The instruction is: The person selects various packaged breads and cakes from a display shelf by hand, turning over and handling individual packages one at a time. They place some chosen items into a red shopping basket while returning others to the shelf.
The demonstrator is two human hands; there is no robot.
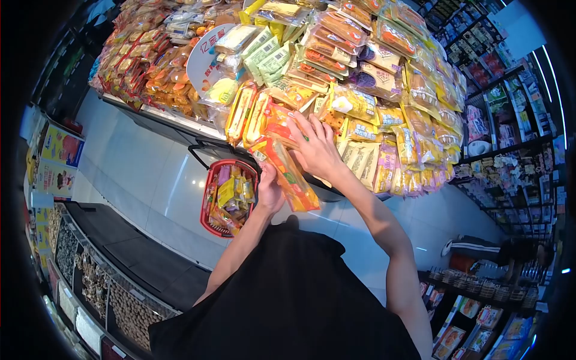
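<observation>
A long orange-and-yellow bread packet (292, 177) hangs tilted between my hands. My left hand (270, 191) is closed on its left side, with the fingers partly hidden behind it. My right hand (317, 148) is open, its fingers stretched out over a red-and-orange packet (277, 125) at the near edge of the display. Two more long yellow-orange bread packets (241, 113) lie just left of that one. Below and left of my left hand, a red shopping basket (207, 223) on the floor holds several snack packets (233, 195).
The display (198, 124) is piled high with wrapped breads and snacks, and a round white sign (204, 57) stands among them. Bulk bins (129, 306) line the lower left. Stocked shelves (510, 114) run along the right, where another person (510, 252) is partly visible.
</observation>
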